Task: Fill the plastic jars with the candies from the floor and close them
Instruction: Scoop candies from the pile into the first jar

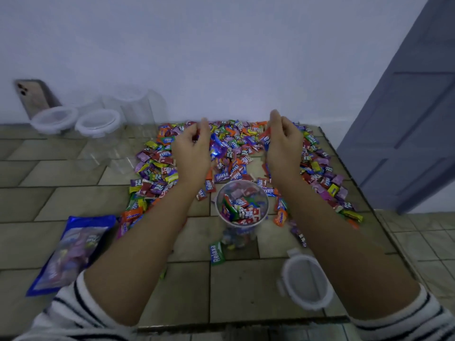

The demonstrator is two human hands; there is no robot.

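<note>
Left hand (190,148) and right hand (284,143) both over the candies (157,173) heaped on the floor (73,198). Fingers (203,127) curled in on each, gripping a few candies: blue wrapper at left, red at right. Open jar (242,205) part-full, standing between the forearms; lid (305,281) lies beside the right forearm

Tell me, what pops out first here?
A big bright heap of candies covers the floor by the wall. Just in front stands an open jar with candies inside. The left hand and right hand hang above the heap, fingers curled round a few.
</note>
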